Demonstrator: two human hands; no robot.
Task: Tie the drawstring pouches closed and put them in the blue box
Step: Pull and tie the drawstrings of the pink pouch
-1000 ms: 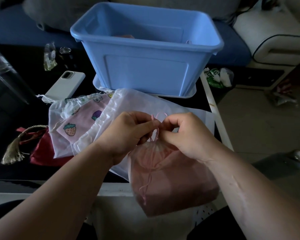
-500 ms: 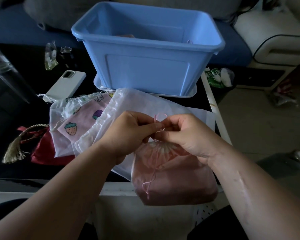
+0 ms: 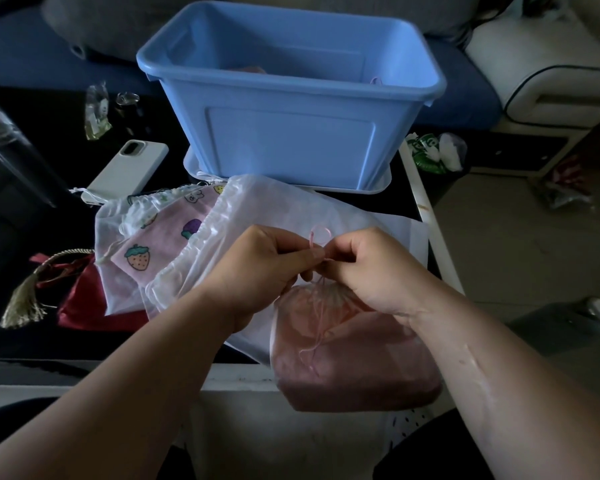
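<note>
A sheer pink drawstring pouch (image 3: pixel 354 355) hangs over the table's front edge, its neck gathered tight. My left hand (image 3: pixel 260 268) and my right hand (image 3: pixel 371 268) pinch its thin pink drawstring (image 3: pixel 318 237), which stands up in a small loop between the fingertips. Loose string ends trail down the pouch's front. Behind my hands lie a large white mesh pouch (image 3: pixel 284 209), a pink fruit-print pouch (image 3: pixel 167 237) and a dark red pouch with a gold tassel (image 3: pixel 80 303). The blue box (image 3: pixel 291 140) stands at the back, with something pink inside.
A white phone (image 3: pixel 129 171) lies left of the box on the dark table (image 3: pixel 32 216). Small clear packets (image 3: pixel 97 112) sit farther back left. The table's white right edge (image 3: pixel 430 216) borders the floor, where crumpled wrappers (image 3: pixel 433 150) lie.
The pink pouch has risen a little and its neck has drawn tighter. My fingertips have come closer together on the drawstring, keeping the small loop above them.
</note>
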